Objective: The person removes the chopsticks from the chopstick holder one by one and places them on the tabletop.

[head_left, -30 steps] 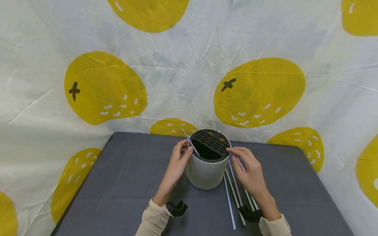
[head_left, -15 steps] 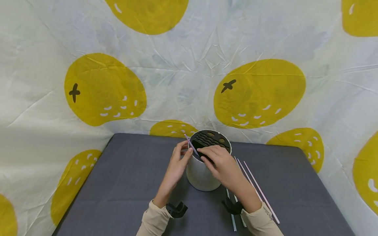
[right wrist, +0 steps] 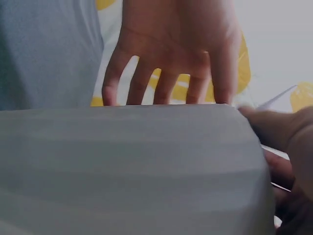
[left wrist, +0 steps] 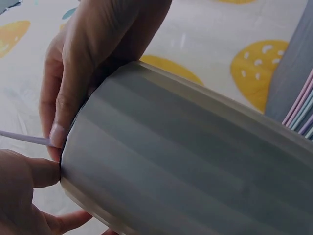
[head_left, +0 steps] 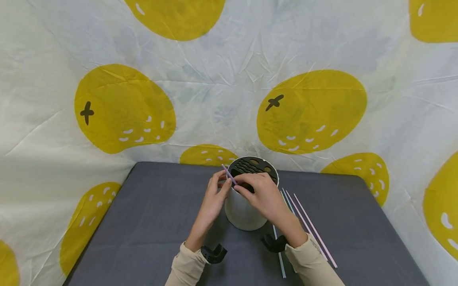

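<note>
A white cylindrical holder (head_left: 243, 216) with a black slotted top (head_left: 247, 163) stands upright at the table's far side. One lilac straw (head_left: 227, 171) leans out over its left rim. My right hand (head_left: 262, 196) reaches across the top and pinches this straw at the rim, thumb and fingertips close together in the left wrist view. My left hand (head_left: 212, 198) lies against the holder's left side, thumb at the rim near the straw. In the right wrist view the fingers of that left hand (right wrist: 171, 54) are spread and fairly straight, their tips hidden behind the holder.
Several pastel straws (head_left: 316, 232) lie on the dark grey table (head_left: 161, 222) right of the holder, partly under my right forearm. A white cloth (head_left: 214, 99) with yellow fruit prints hangs close behind the table.
My right hand has moved left from the holder's right rim, across its top, to the lilac straw and now pinches it. My left hand has stayed at the left side.
</note>
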{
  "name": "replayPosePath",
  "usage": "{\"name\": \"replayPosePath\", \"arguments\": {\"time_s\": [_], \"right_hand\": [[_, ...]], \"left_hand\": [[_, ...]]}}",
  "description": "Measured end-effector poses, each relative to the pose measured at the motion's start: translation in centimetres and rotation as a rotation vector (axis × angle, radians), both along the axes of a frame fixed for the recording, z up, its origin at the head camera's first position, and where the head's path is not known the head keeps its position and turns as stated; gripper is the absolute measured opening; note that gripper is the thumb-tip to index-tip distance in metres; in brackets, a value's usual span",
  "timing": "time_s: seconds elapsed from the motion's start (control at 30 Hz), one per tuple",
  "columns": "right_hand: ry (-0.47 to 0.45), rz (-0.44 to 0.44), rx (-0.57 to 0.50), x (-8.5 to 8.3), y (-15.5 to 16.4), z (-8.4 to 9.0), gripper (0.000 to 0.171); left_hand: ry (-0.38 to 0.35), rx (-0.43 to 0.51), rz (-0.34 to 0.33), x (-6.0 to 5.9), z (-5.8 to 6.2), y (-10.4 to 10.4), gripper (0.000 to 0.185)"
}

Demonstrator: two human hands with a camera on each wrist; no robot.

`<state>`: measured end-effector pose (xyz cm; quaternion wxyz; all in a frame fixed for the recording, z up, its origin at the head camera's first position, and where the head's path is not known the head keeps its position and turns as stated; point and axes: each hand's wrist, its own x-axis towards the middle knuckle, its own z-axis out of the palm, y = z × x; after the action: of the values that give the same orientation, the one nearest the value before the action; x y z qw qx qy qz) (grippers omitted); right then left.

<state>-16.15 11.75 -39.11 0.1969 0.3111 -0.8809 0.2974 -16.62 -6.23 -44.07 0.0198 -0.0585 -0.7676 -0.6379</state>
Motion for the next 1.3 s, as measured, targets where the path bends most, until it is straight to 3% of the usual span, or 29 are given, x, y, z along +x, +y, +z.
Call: {"name": "replayPosePath", "arguments": {"time_s": [0.17,0.3,0.47,0.7,0.8,0.87,1.0,1.07,1.17,1.23,1.3], "right_hand": [[0.051,-0.023,-0.055,0.2,-0.1,-0.2,0.019],[0.122,-0.029,-0.211,0.5,0.4,-0.3,0.023],[0.244,0.015,-0.571,0.7,2.1,0.8,0.033],[0.307,0.118,-1.182,1.4,5.4,3.7,0.026],[0.305,0.117,-1.34,1.5,7.8,4.3,0.027],[0.278,0.108,-1.385,1.6,9.7,4.2,0.028],[0.192,0.062,-1.358,2.0,13.4,2.6,0.029],[0.124,-0.031,-1.285,2.4,14.9,1.5,0.029],[-0.005,-0.233,-1.107,2.9,16.9,-0.2,0.028],[-0.109,-0.37,-0.912,3.2,18.1,-1.5,0.029],[-0.183,-0.442,-0.712,3.2,19.3,-3.1,0.03]], "left_hand": [[0.007,0.004,0.008,0.2,0.1,0.0,0.052],[0.008,-0.027,0.022,0.4,0.2,-0.1,0.051],[0.005,-0.087,0.023,0.6,0.7,-0.4,0.051],[0.013,-0.163,0.053,1.3,1.5,-3.1,0.05],[0.014,-0.21,0.059,1.6,1.5,-4.4,0.051],[0.015,-0.238,0.054,1.8,1.2,-5.2,0.051],[0.011,-0.288,0.031,2.5,0.9,-7.0,0.052],[0.016,-0.316,0.017,2.7,0.6,-7.9,0.052],[0.017,-0.354,-0.003,2.9,0.2,-9.0,0.051],[0.021,-0.389,-0.014,3.1,-0.2,-9.7,0.051],[0.033,-0.432,-0.036,3.3,-0.7,-10.3,0.053]]}}
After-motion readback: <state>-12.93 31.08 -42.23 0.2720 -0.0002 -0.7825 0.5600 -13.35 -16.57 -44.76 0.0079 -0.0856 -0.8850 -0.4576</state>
